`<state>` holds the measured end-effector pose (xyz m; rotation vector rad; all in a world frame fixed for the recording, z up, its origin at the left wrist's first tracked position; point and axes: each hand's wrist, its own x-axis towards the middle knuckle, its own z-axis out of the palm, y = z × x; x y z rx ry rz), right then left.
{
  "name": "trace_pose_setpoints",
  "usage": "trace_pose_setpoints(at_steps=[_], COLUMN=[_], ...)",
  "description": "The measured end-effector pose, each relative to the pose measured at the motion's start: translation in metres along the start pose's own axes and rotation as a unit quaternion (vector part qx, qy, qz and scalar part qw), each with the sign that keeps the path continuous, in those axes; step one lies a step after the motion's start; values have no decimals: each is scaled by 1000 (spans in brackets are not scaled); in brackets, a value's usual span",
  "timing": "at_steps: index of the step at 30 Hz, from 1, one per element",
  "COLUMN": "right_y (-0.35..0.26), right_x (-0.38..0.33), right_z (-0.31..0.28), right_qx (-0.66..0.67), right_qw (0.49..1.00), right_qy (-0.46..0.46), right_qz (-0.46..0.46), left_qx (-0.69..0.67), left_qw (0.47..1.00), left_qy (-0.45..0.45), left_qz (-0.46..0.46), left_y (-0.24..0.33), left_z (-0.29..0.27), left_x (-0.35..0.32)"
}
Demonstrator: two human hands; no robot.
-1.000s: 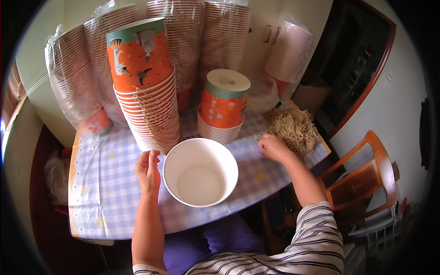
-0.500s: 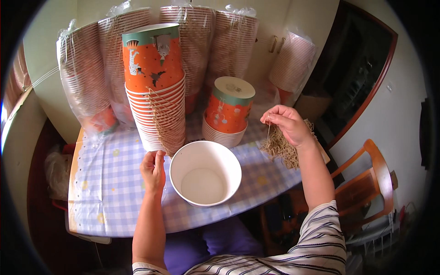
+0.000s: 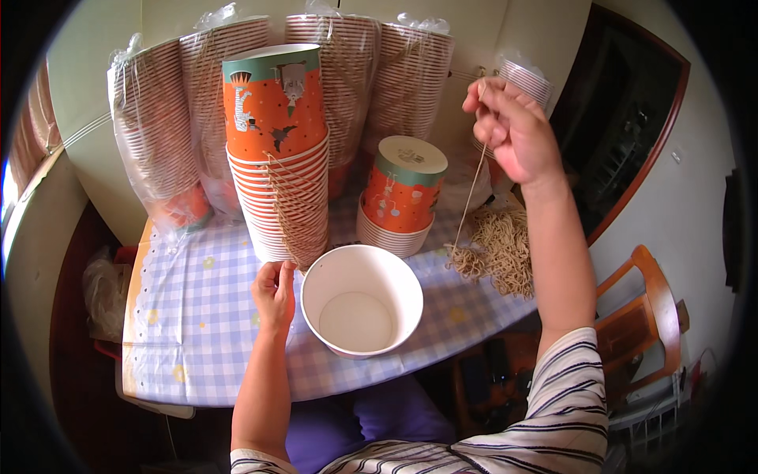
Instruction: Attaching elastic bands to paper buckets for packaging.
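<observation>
- Your right hand (image 3: 513, 130) has its fingers pinched shut on a thin strand of twine (image 3: 472, 193), lifted high above the table; a second ago those fingers rested down at the twine pile (image 3: 497, 249), and half a second ago they were only partway up.
- Below your right fingers the strand hangs almost straight down to the pile, which lies on the checked tablecloth (image 3: 189, 316).
- Your left hand (image 3: 275, 294) keeps its fingers curled loosely against the outer wall of the white paper bucket (image 3: 362, 300), just left of its rim, much as before; they grip nothing firmly.
- Just beyond your left fingers stands the tall stack of orange cups (image 3: 278, 158), with twine handles hanging down its side.
- Between your two hands, farther back, sits the short orange stack (image 3: 401, 197).
</observation>
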<state>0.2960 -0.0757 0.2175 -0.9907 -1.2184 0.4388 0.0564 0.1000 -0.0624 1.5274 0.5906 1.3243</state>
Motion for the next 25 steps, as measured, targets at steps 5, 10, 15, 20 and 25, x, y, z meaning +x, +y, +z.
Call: trace_pose_setpoints(at_steps=[5,10,15,20,25], right_y=[-28,-21,-19,-35,-108], right_x=[5,-19,-23,22,65], right_z=[8,29,20,-55,-141], right_qx=[-117,-158,-189,-481,-639], right_qw=[989,975,973,844,707], right_qy=[21,68,63,153,236], right_qz=[-88,-138,-115,-181,-191], left_qx=[9,14,21,-2,7], left_qw=[1000,1000,1000,1000,1000], left_qy=[3,-2,0,2,-6], left_qz=[8,0,3,1,-1], left_y=[-2,-1,-3,-7,-9], left_z=[0,-2,-1,-2,0], left_x=[0,0,-1,0,1])
